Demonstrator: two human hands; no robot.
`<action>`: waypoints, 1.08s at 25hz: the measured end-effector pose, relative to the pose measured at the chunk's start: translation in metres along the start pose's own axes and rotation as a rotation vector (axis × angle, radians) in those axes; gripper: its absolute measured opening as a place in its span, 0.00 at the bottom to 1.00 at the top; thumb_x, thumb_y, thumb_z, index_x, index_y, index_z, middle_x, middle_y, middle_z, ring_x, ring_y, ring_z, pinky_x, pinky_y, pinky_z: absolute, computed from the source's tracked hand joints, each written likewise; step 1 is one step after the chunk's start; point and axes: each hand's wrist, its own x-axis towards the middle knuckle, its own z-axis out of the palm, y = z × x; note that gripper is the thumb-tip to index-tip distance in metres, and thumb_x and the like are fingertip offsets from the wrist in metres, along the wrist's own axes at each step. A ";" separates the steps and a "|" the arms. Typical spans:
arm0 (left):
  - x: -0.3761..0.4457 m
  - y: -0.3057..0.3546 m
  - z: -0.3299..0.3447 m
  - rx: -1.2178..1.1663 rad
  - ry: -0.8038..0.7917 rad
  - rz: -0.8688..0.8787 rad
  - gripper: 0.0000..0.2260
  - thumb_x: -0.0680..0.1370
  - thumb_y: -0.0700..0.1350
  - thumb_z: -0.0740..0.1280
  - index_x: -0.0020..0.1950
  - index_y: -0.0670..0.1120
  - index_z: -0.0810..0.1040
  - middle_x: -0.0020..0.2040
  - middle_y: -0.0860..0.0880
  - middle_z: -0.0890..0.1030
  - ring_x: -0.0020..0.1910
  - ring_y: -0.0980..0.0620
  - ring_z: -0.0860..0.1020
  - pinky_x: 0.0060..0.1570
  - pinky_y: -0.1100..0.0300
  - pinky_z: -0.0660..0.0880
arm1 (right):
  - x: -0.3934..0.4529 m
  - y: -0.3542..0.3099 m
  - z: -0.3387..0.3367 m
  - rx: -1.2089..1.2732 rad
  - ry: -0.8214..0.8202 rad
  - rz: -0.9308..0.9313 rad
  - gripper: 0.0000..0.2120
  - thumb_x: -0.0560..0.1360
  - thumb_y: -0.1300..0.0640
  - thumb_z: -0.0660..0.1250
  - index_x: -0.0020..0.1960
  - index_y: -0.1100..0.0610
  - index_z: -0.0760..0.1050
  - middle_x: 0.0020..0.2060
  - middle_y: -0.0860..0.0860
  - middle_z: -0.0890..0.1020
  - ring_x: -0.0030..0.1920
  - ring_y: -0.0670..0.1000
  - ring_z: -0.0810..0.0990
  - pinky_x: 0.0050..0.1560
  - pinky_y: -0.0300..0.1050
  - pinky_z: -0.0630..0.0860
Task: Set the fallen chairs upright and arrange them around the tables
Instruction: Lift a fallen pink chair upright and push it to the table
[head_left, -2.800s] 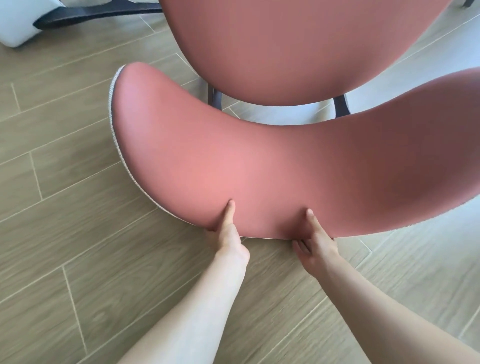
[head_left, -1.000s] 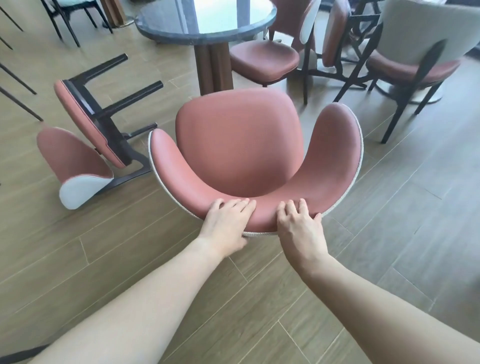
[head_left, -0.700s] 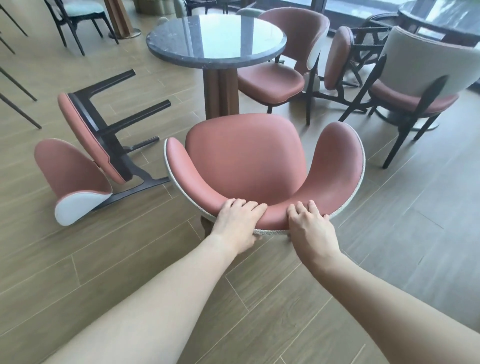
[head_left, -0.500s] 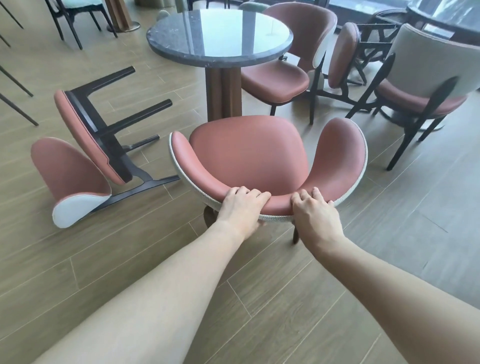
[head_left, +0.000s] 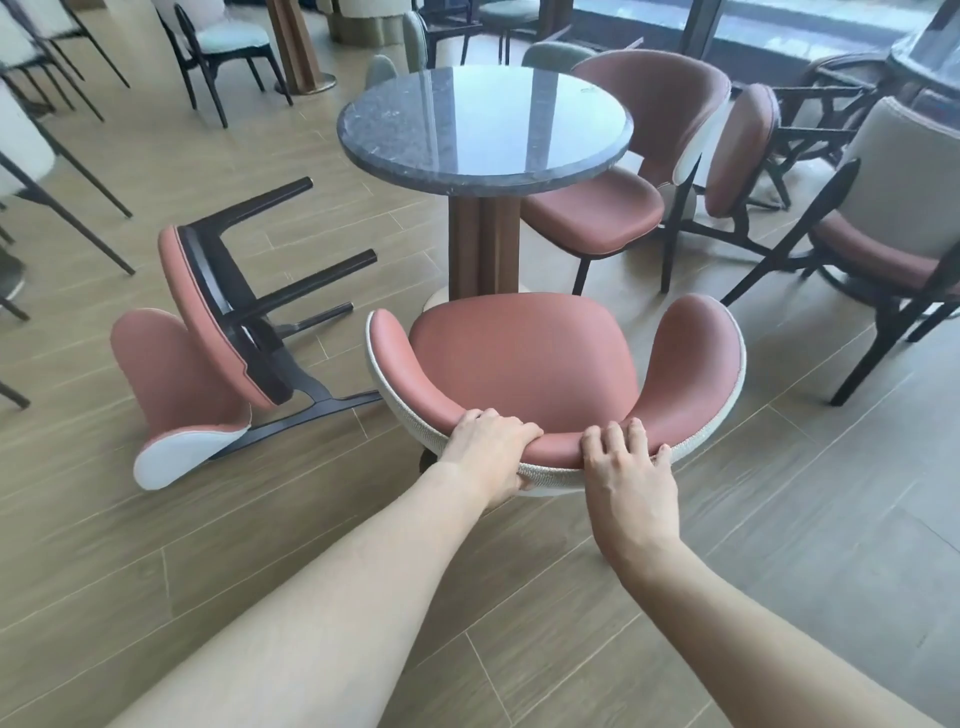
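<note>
A pink upholstered chair (head_left: 524, 358) with a curved backrest stands upright just in front of me, its seat facing the round dark stone table (head_left: 483, 124). My left hand (head_left: 488, 452) grips the top rim of the backrest, fingers curled over it. My right hand (head_left: 626, 467) rests on the same rim to the right, fingers over the edge. A second pink chair (head_left: 208, 338) lies on its side to the left, black legs pointing toward the table's brown pedestal (head_left: 483, 249).
Another pink chair (head_left: 623, 171) stands upright behind the table on the right. A beige-backed chair (head_left: 893, 218) stands at the far right, and a dark-framed chair (head_left: 748, 150) lies tipped between them. Pale chairs (head_left: 223, 47) line the far left. Wood-look floor spreads around.
The pink chair went from lying near the floor to standing upright. My hands shifted from under its backrest edge to gripping over the top rim, and the chair moved closer to the table.
</note>
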 end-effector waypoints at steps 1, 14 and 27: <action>0.006 -0.002 -0.002 -0.012 -0.027 0.003 0.23 0.77 0.54 0.69 0.71 0.53 0.71 0.65 0.51 0.79 0.64 0.45 0.74 0.66 0.52 0.65 | 0.005 0.000 -0.001 -0.004 -0.015 -0.010 0.22 0.79 0.62 0.54 0.73 0.60 0.60 0.69 0.57 0.69 0.75 0.60 0.60 0.65 0.60 0.66; 0.054 -0.037 -0.030 0.010 -0.212 0.123 0.27 0.76 0.66 0.63 0.67 0.50 0.73 0.61 0.50 0.80 0.60 0.44 0.75 0.59 0.49 0.71 | 0.072 0.000 -0.046 -0.032 -0.225 -0.079 0.15 0.77 0.66 0.58 0.62 0.59 0.70 0.58 0.55 0.75 0.61 0.59 0.72 0.55 0.58 0.77; 0.117 -0.091 -0.037 -0.351 -0.276 -0.190 0.25 0.80 0.65 0.50 0.33 0.50 0.70 0.39 0.53 0.75 0.47 0.43 0.75 0.46 0.52 0.67 | 0.172 0.005 -0.060 0.167 -0.334 0.031 0.02 0.73 0.57 0.62 0.46 0.53 0.72 0.47 0.53 0.77 0.49 0.57 0.76 0.42 0.46 0.65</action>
